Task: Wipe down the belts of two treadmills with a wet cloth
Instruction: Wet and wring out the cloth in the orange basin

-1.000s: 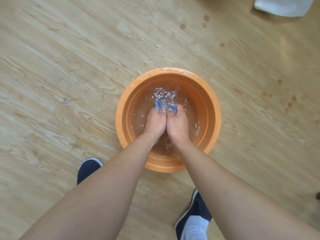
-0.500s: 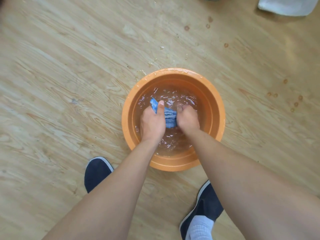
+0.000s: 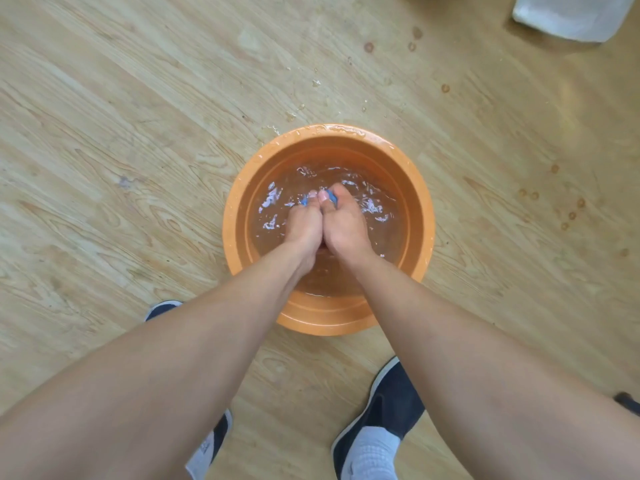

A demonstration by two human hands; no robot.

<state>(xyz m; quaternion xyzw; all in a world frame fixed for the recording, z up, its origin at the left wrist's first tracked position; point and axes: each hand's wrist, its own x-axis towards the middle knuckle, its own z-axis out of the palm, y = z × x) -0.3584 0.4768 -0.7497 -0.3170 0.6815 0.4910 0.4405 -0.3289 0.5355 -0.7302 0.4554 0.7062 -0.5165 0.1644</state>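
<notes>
An orange plastic basin (image 3: 420, 202) full of rippling water stands on the wooden floor. My left hand (image 3: 304, 226) and my right hand (image 3: 343, 223) are pressed side by side in the water, both gripping a blue cloth (image 3: 331, 196). Only small blue bits of the cloth show past my thumbs; the remainder is hidden inside my fists. No treadmill is in view.
Water drops and ring stains (image 3: 369, 47) dot the floor beyond the basin. A white object (image 3: 571, 15) lies at the top right corner. My two dark shoes (image 3: 384, 410) stand close behind the basin. A dark item (image 3: 627, 401) peeks in at the right edge.
Half a second ago my hands were apart with the cloth stretched between them; now they are pushed together again, bunching the cloth in the water.
</notes>
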